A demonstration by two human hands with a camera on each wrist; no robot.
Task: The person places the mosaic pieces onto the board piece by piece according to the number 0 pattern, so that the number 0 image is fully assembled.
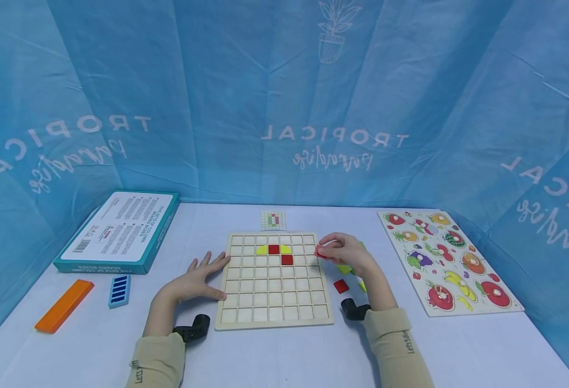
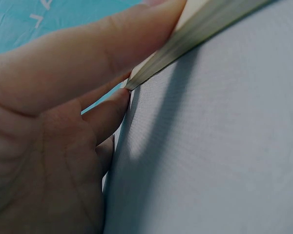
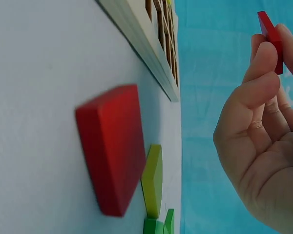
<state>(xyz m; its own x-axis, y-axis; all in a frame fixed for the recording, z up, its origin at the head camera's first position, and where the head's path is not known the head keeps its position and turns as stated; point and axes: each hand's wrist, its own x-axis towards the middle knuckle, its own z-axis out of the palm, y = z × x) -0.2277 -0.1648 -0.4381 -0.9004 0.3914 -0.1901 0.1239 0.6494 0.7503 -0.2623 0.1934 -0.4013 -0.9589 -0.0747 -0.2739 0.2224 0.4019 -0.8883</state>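
A wooden grid board (image 1: pixel 275 314) lies flat in the middle of the table. Two red square tiles (image 1: pixel 287 260) and yellow pieces (image 1: pixel 262 249) with curved outlines sit in its upper cells. My left hand (image 1: pixel 192 283) rests at the board's left edge, fingers spread, with thumb and fingertips touching the rim. Between thumb and fingers, my right hand (image 1: pixel 345 253) pinches a red tile (image 3: pixel 270 41), raised near the board's upper right edge. Beneath that hand are loose pieces: a red tile (image 3: pixel 117 151), a yellow tile (image 3: pixel 154 180) and green pieces (image 3: pixel 154 226), partly hidden in the head view.
Behind the board lies a small pattern card (image 1: pixel 273 220). To the left are a teal-edged box (image 1: pixel 117 229), an orange bar (image 1: pixel 64 305) and a blue piece (image 1: pixel 119 291) with dark stripes. A fruit puzzle board (image 1: pixel 439 291) lies at the right. Blue curtain (image 1: pixel 284 97) hangs behind.
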